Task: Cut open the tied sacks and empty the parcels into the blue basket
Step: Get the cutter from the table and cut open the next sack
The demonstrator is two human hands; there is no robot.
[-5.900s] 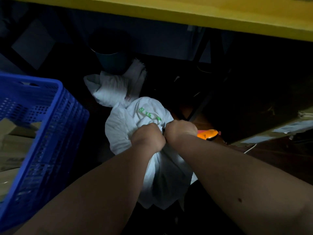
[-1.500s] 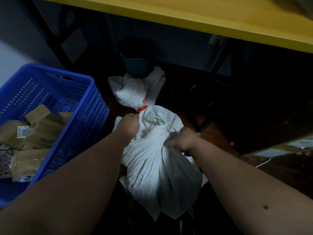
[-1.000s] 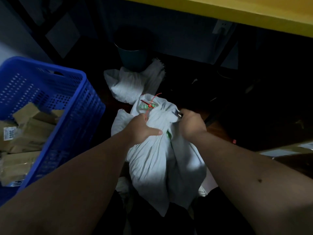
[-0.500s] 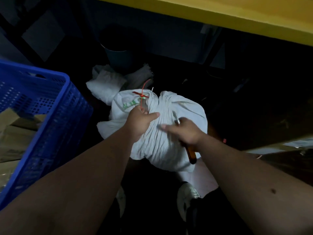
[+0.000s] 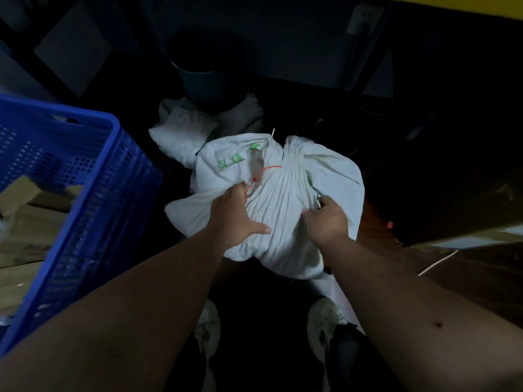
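A white sack [image 5: 285, 205] with green lettering lies on the dark floor in front of me, its neck gathered in pleats and bound by a thin red tie [image 5: 267, 171]. My left hand [image 5: 235, 213] rests on the sack with the thumb spread, and its fingers hold the loose end of the red tie. My right hand [image 5: 325, 220] grips a cutter [image 5: 319, 201] against the sack's right side; only the metal tip shows above the fist. The blue basket [image 5: 93, 171] stands at the left with brown parcels [image 5: 31, 222] inside.
A second white sack [image 5: 181, 131] lies behind the first, in front of a dark bucket [image 5: 203, 77]. A cardboard box [image 5: 467, 230] sits at the right under the yellow table edge [image 5: 481, 4]. My shoes [image 5: 325, 321] are just below the sack.
The sack has spread flatter on the floor. My left hand slid down, drawing the red tie toward me. My right hand shifted right with the cutter, whose handle is now hidden.
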